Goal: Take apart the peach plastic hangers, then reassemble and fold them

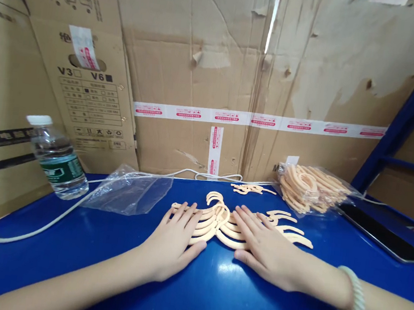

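Several small beige clothes hangers (217, 225) lie fanned over one another on the blue table, their hooks pointing away from me. My left hand (177, 239) rests flat on their left arms, fingers stretched out and slightly apart. On the right arms lies my right hand (267, 248), also flat with extended fingers; a pale twisted bracelet is on that wrist. Both hands cover parts of the hangers, and some arm tips stick out beyond the right hand. Neither hand is wrapped round anything.
A clear bag of beige hangers (310, 188) lies at the back right, near a black phone (382, 233). Small beige pieces (251, 188) lie behind the fan. At left are a water bottle (58, 162), clear plastic bag (130, 193) and white cable (43, 228). Cardboard (194, 73) walls the back.
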A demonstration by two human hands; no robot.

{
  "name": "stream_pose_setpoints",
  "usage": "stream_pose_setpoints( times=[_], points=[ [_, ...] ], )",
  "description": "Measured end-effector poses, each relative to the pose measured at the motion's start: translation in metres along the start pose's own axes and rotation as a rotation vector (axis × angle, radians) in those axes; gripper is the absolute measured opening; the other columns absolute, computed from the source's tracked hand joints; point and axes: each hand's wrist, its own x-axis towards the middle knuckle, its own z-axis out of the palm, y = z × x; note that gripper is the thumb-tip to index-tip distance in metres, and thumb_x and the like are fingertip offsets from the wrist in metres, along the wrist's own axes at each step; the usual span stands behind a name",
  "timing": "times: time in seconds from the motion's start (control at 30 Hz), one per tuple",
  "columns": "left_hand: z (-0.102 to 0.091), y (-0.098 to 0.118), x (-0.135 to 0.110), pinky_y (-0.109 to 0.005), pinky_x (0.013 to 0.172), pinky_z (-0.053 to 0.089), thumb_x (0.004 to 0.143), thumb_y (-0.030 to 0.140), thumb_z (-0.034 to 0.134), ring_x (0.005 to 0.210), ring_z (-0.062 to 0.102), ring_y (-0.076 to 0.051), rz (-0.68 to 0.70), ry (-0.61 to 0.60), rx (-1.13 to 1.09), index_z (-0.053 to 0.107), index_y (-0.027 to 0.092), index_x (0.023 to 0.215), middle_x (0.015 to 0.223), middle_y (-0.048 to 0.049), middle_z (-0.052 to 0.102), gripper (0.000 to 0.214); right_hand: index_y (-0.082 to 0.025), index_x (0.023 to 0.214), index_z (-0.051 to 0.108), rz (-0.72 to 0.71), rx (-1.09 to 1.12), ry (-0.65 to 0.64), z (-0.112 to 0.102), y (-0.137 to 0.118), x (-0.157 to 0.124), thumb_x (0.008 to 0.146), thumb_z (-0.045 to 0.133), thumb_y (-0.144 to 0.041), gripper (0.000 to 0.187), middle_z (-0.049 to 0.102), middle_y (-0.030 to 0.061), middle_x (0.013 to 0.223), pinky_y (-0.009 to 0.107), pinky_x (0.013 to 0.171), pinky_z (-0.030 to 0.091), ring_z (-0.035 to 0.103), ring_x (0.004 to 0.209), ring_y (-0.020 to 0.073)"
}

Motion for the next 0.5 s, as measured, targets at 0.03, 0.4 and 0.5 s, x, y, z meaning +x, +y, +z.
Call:
stream_pose_setpoints(
  times=[0.03, 0.4, 0.5],
  points=[
    [0.001, -0.001, 0.003, -0.06, 0.117, 0.02, 0.099, 0.053, 0.031, 0.148, 0.018, -0.036, -0.001, -0.016, -0.008, 0.03, 0.011, 0.152, 0.159, -0.0157, 0.025, 0.068, -0.001, 0.153, 0.023, 0.008, -0.006, -0.029, 0.005, -0.001, 0.0, 0.1, 0.027, -0.054, 0.075, 0.021, 0.0235, 0.158, 0.061, 0.115, 0.024, 0.019, 0.146, 0.0382],
    [0.003, -0.016, 0.063, -0.057, 0.117, 0.018, 0.1, 0.05, 0.028, 0.148, 0.02, -0.034, 0.026, -0.011, -0.014, 0.027, 0.011, 0.153, 0.159, -0.0171, 0.025, 0.066, 0.001, 0.151, 0.029, 0.056, -0.014, 0.023, 0.02, 0.052, 0.038, 0.101, 0.024, -0.048, 0.07, 0.026, 0.025, 0.156, 0.057, 0.117, 0.023, 0.023, 0.146, 0.0346],
    [0.004, -0.019, 0.075, -0.058, 0.116, 0.021, 0.099, 0.051, 0.03, 0.147, 0.023, -0.036, 0.031, 0.005, -0.016, 0.03, 0.01, 0.152, 0.158, -0.018, 0.028, 0.066, -0.003, 0.15, 0.032, 0.051, -0.011, 0.059, 0.023, 0.061, 0.043, 0.101, 0.026, -0.048, 0.067, 0.031, 0.024, 0.155, 0.056, 0.116, 0.026, 0.027, 0.145, 0.0339]
  ],
)
